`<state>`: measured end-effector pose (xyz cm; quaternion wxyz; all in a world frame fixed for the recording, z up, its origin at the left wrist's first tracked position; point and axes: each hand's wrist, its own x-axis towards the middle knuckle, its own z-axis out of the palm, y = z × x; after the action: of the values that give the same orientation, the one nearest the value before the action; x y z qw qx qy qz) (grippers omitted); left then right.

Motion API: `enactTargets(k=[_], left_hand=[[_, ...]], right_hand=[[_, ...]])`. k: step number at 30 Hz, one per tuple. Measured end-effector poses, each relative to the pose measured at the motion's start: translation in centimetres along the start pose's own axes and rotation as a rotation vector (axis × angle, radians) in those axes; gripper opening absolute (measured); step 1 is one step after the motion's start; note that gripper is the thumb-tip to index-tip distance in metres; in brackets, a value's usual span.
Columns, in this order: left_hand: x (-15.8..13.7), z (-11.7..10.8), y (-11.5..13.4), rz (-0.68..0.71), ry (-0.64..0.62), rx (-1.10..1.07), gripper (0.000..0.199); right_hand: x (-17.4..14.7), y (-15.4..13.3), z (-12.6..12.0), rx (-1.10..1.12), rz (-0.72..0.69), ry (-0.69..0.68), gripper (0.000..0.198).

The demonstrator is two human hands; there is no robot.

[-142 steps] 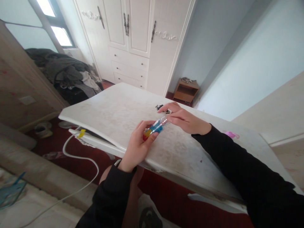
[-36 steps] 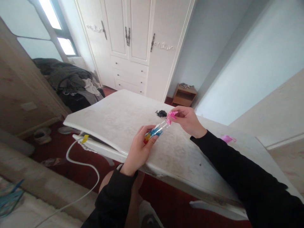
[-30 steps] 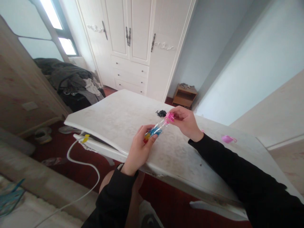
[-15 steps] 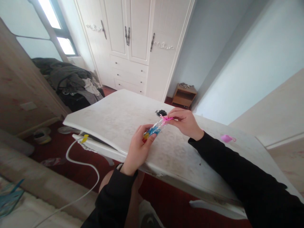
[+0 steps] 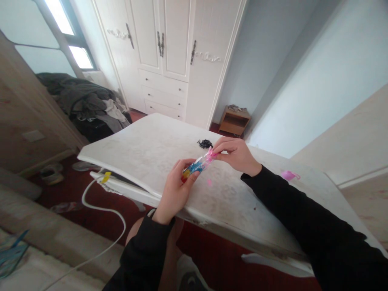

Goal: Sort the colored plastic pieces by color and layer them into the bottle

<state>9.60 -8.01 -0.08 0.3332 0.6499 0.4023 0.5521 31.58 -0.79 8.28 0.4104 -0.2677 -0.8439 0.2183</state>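
Observation:
My left hand (image 5: pixel 177 186) is wrapped round the lower end of a clear tube-shaped container (image 5: pixel 198 165), held tilted above the table. Red, yellow and blue layers of small pieces show inside it, with pink toward its upper end. At that upper end my right hand (image 5: pixel 232 153) pinches small pink rubber bands (image 5: pixel 211 153); their exact shape is too small to make out. Just beyond the fingers lies a pile of small black bands (image 5: pixel 205 144). A little pink piece (image 5: pixel 209 182) rests on the tabletop below the tube.
The white table (image 5: pixel 145 141) has a pink cap-like object with a loop (image 5: pixel 289 175) on its right side. A white cable (image 5: pixel 104 208) hangs by the left edge. Beyond stand a white wardrobe (image 5: pixel 163 76) and a small wooden cabinet (image 5: pixel 234 122).
The pink bands have gone further into the tube's upper end, where pink now shows inside. A small pink piece now lies on the table. Both hands keep nearly the same place.

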Motion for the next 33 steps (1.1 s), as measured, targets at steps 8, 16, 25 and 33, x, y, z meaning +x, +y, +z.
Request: enactTargets(k=[8,16,25,33], left_hand=[[0.05,0.11,0.15,-0.002,-0.005,0.007,0.024],[0.07,-0.02,0.27,0.003,-0.029,0.015,0.025],[0.07,-0.01,0.3,0.002,-0.035,0.024,0.024],[0.01,-0.07,0.19,0.003,-0.026,0.001,0.024]], right_hand=[[0.03,0.04,-0.44,-0.026,-0.01,-0.071,0.009],[-0.11,-0.56,-0.31,-0.044,0.123,-0.044,0.012],[-0.03,-0.45,-0.37,-0.019,0.0,-0.03,0.017],[0.02,-0.44,-0.59,-0.051,0.02,-0.1,0.021]])
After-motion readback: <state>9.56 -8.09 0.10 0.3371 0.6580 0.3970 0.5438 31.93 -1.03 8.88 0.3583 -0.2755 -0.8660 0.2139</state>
